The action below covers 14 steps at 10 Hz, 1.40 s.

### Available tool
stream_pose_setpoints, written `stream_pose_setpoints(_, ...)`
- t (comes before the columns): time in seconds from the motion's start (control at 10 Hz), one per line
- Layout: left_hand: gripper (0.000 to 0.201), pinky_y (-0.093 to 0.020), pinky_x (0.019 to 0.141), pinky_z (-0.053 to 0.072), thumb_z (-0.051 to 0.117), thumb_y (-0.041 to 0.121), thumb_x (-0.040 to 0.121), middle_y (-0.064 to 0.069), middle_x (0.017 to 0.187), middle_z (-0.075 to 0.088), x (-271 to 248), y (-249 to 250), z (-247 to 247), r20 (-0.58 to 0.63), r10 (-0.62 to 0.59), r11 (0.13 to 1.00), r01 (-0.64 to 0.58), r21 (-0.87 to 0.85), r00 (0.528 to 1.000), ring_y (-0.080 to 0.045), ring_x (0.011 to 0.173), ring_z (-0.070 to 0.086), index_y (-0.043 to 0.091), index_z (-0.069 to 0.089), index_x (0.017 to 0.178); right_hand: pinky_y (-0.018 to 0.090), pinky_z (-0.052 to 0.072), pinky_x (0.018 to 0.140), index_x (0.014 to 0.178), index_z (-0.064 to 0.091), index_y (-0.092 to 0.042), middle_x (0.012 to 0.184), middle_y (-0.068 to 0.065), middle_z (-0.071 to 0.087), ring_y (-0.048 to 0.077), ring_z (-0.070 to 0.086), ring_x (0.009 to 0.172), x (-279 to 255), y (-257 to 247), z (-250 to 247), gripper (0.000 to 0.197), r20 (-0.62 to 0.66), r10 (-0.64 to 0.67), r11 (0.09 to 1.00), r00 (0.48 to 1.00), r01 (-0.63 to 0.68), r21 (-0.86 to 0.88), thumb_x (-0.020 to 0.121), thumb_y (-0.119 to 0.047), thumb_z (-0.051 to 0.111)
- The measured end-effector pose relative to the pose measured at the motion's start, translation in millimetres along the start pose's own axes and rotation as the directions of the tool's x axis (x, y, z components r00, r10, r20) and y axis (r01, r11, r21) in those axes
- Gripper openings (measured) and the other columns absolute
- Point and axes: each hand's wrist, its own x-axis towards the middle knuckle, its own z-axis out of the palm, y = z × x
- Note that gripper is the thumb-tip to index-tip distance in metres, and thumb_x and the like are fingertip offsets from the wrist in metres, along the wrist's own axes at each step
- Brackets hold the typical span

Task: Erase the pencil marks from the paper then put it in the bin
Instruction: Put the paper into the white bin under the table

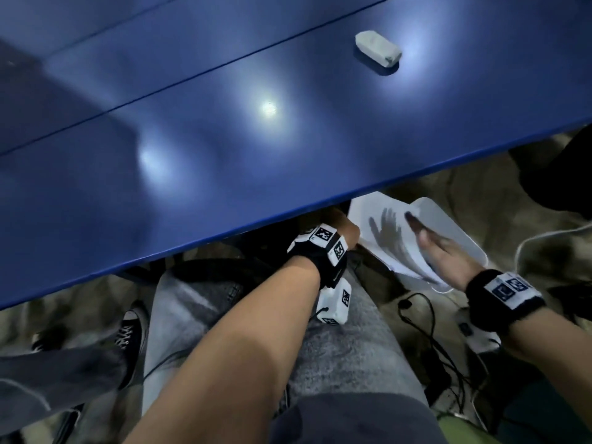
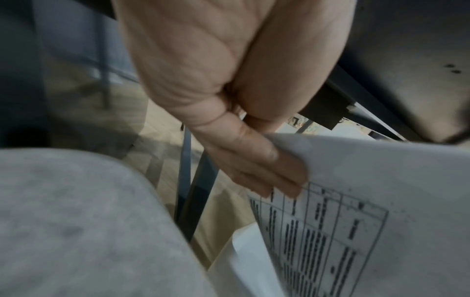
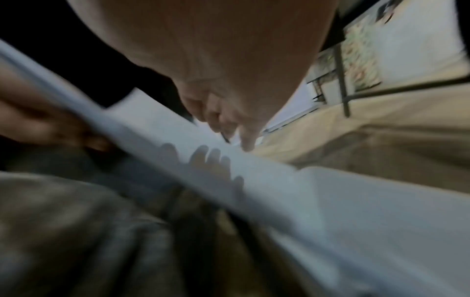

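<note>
Below the blue worktop (image 1: 224,139), the paper (image 1: 384,238) is pinched by the left hand (image 2: 229,112) over the white bin (image 1: 448,225); the right hand (image 1: 448,254) is held flat, fingers (image 1: 416,224) straight. An eraser (image 1: 378,48) is left on the worktop, cables (image 1: 426,331) on the floor.

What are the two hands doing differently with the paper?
The left hand pinches the paper's edge with curled fingers; the right hand is flat with straight fingers above it. The left hand sits partly under the blue table; the right hand is out over the white bin. Both wear black wristbands.
</note>
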Motion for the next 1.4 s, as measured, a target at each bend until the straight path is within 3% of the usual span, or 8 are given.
stream_pose_setpoints(0.2,0.037,-0.036,0.087,0.051,0.055,0.031,0.082,-0.020,0.110,0.065,6.2,2.7,-9.0,-0.006,0.011,0.977,-0.009,0.213,1.000,-0.035,0.106,0.063,0.003,0.064,0.105,0.019,0.001,0.120,0.152,0.022,-0.042,0.161,-0.024,0.013,-0.003,0.005,0.150,-20.0,16.2,32.0,0.099,0.276,-0.072,0.990,0.959,0.102,-0.097,0.070,-0.095,0.008)
stream_pose_setpoints(0.3,0.025,-0.035,0.086,0.052,0.054,0.030,0.081,-0.020,0.108,0.065,8.5,-1.7,-13.0,-0.025,0.015,0.954,-0.007,0.298,1.000,-0.035,0.102,0.063,0.007,0.057,0.090,0.034,0.019,0.120,0.145,0.049,-0.025,0.155,0.004,0.042,0.023,0.034,0.145,-16.2,50.4,11.8,0.123,0.196,0.282,0.884,0.939,-0.176,-0.433,0.058,-0.093,-0.006)
stream_pose_setpoints(0.5,0.024,-0.037,0.086,0.053,0.054,0.033,0.075,-0.016,0.099,0.065,14.7,-6.9,-5.3,-0.016,0.044,0.935,-0.035,0.354,0.999,-0.032,0.091,0.063,0.010,0.052,0.081,0.040,0.050,0.083,0.076,0.071,-0.007,0.085,0.016,0.075,0.032,0.066,0.083,9.3,5.1,-3.0,0.067,-0.395,0.040,0.938,0.918,-0.170,-0.301,0.101,-0.053,0.030)
stream_pose_setpoints(0.7,0.040,-0.038,0.098,0.045,0.049,0.012,0.095,-0.023,0.133,0.054,13.5,-0.8,6.4,0.061,0.062,0.955,-0.077,0.285,0.996,-0.038,0.121,0.053,-0.005,0.050,0.131,0.045,0.039,0.102,0.128,0.056,-0.007,0.123,0.024,0.063,0.041,0.056,0.117,39.9,32.3,5.0,0.051,-0.486,0.232,0.960,0.843,-0.278,-0.023,0.100,-0.046,0.039)
stream_pose_setpoints(0.8,0.043,-0.038,0.095,0.046,0.048,0.010,0.096,-0.024,0.135,0.052,5.9,-1.2,5.1,0.128,0.087,0.890,-0.134,0.435,0.988,-0.038,0.122,0.053,-0.007,0.045,0.136,0.046,0.027,0.116,0.149,0.038,-0.019,0.150,0.017,0.044,0.037,0.039,0.138,44.4,97.0,30.5,0.056,-0.150,0.442,0.893,0.884,-0.449,-0.012,0.100,-0.047,0.041)
stream_pose_setpoints(1.2,0.043,-0.052,0.084,0.052,0.059,0.031,0.090,-0.022,0.118,0.060,25.4,-1.1,14.8,0.262,0.080,0.730,-0.235,0.642,0.962,-0.047,0.102,0.059,0.003,0.061,0.121,0.039,0.036,0.103,0.145,0.043,-0.016,0.139,0.014,0.054,0.036,0.051,0.121,34.5,88.6,28.6,0.048,-0.224,0.433,0.896,0.873,-0.389,0.215,0.099,-0.027,0.047)
stream_pose_setpoints(1.3,0.040,-0.045,0.086,0.053,0.055,0.021,0.093,-0.020,0.121,0.060,17.2,3.0,10.2,0.268,0.126,0.783,-0.261,0.565,0.955,-0.041,0.106,0.060,-0.001,0.059,0.126,0.034,0.032,0.117,0.152,0.035,-0.027,0.152,-0.002,0.045,0.014,0.045,0.137,12.9,30.3,30.1,0.055,-0.358,0.168,0.943,0.918,-0.043,0.331,0.100,-0.044,0.042)
stream_pose_setpoints(1.4,0.040,-0.032,0.089,0.047,0.051,0.015,0.097,-0.021,0.131,0.057,8.4,15.1,10.0,0.295,0.236,0.761,-0.365,0.537,0.926,-0.031,0.114,0.059,-0.005,0.053,0.131,0.021,0.021,0.121,0.153,0.025,-0.032,0.159,-0.016,0.028,-0.007,0.026,0.145,1.9,-1.7,42.0,0.045,-0.095,-0.170,0.934,0.981,0.191,0.302,0.108,-0.036,0.023)
